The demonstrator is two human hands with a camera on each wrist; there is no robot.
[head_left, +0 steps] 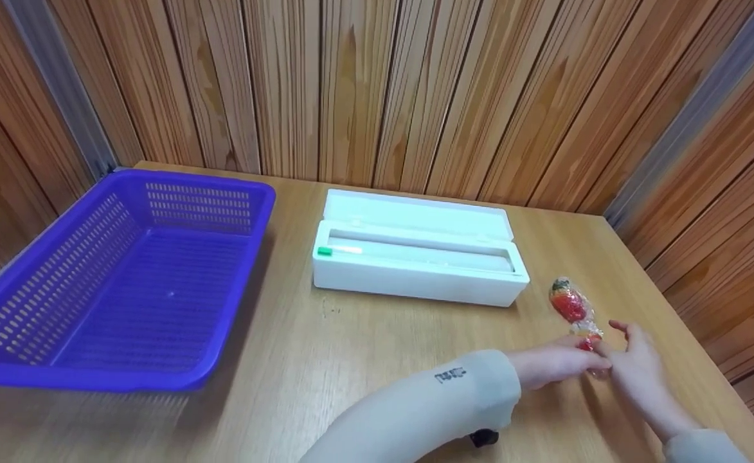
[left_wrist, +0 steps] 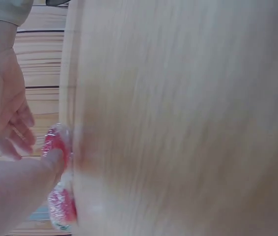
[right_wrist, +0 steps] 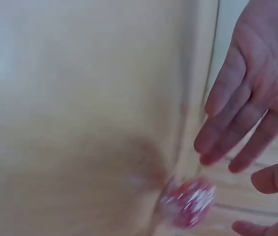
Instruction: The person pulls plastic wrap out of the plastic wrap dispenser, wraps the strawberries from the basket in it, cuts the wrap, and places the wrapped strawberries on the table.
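Two red pieces wrapped in clear, shiny film lie on the right of the table. The far red piece has a dark green end. The near red piece is partly hidden by the hands. My left hand reaches across to it from the left; in the left wrist view its thumb overlaps the red film-wrapped piece. On the other side, my right hand is close beside the left fingertips. Its thumb and a finger stand apart in the right wrist view, where the left hand's fingers are extended beside a wrapped piece.
A long white cling film box stands at the middle back, lid raised, with a roll inside and a green slider on its front edge. A large purple basket takes up the left. Wood-panelled walls border the table.
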